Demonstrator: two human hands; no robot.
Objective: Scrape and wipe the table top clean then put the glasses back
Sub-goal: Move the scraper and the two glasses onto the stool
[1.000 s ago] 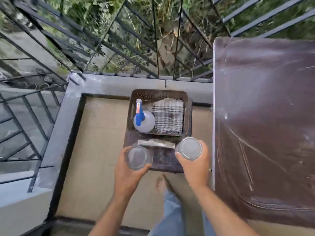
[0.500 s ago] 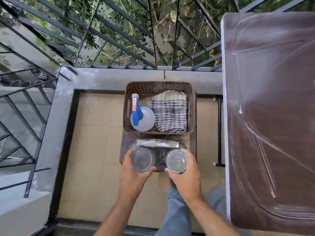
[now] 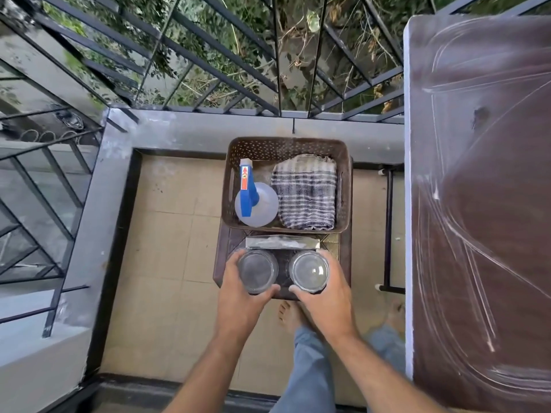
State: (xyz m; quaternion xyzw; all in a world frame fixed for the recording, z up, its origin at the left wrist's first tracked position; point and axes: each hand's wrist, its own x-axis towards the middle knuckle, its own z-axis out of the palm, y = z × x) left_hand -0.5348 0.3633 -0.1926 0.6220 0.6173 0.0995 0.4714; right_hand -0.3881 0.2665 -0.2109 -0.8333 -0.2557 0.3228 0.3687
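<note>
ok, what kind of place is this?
Most likely a small home balcony: black metal railing with plants beyond it, tiled floor, and a brown table along one side.

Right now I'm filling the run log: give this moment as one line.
left hand: grips left glass | right hand: grips right glass | both over stool | table top: streaked, no glasses

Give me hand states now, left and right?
Left hand: closed around the left glass.
Right hand: closed around the right glass.
</note>
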